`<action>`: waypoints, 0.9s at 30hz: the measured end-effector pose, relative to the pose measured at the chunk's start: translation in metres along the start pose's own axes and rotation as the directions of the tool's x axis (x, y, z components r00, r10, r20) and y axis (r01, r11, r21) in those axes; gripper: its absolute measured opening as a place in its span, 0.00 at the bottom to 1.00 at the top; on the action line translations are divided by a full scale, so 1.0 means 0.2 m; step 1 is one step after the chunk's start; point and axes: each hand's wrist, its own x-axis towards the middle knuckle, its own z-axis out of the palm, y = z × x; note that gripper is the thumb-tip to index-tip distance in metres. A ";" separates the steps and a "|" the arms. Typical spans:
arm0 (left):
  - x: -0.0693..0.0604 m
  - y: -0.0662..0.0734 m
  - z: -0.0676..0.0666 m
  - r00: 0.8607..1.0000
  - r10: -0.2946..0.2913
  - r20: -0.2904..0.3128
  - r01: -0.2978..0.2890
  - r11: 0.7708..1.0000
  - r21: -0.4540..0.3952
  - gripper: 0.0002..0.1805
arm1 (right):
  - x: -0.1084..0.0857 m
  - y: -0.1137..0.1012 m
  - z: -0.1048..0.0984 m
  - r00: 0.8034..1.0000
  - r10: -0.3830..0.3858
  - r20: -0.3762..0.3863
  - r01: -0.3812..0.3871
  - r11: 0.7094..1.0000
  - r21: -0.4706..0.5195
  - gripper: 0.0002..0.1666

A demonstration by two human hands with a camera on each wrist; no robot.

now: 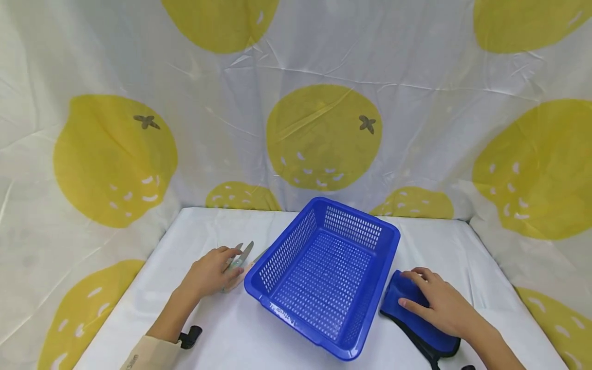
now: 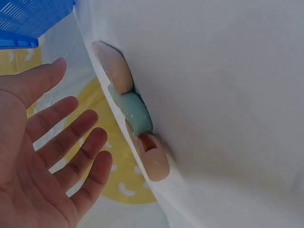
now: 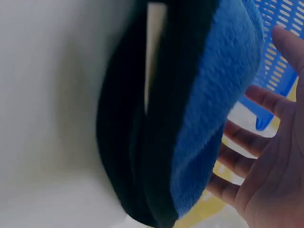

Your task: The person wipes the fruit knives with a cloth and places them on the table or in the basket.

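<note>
Lemon-print fabric [image 1: 430, 133] hangs behind and to both sides of a white-covered table [image 1: 222, 329], viewed over my remote feeds. At the middle of the table I see a blue plastic basket [image 1: 324, 277] with perforated walls and floor, set at an angle, handwriting on its near rim. Just to its right, toward the near side, lies a fuzzy blue pouch [image 1: 430, 334] edged in black. The right hand [image 1: 439, 303] is over the pouch, fingers parted and gently bent, with nothing in its grip; I cannot tell whether the fingertips touch the cloth. Left of the basket, the left hand [image 1: 213, 272] is spread wide and holds nothing, its fingertips apart from three handles in my left wrist view. These belong to a mint-handled knife [image 2: 135, 114] lying between a pink-handled tool [image 2: 113, 66], the nearest to the basket, and a peach-handled tool [image 2: 154, 164] with a slotted handle.
</note>
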 end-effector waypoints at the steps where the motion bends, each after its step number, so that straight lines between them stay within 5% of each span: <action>1: 0.00 0.00 0.01 1.000 -0.009 0.009 0.009 1.000 -0.002 0.25 | 0.00 -0.01 0.01 1.000 -0.004 0.001 0.004 1.000 0.000 0.41; 14: 0.01 0.03 0.09 1.000 -0.020 0.018 0.020 1.000 0.002 0.16 | -0.04 -0.03 0.11 0.995 0.098 0.010 -0.098 0.995 -0.005 0.41; 27: 0.00 0.08 0.11 0.997 -0.057 0.049 0.057 0.998 -0.009 0.12 | -0.05 -0.06 0.11 0.997 0.051 0.052 -0.049 0.998 -0.047 0.46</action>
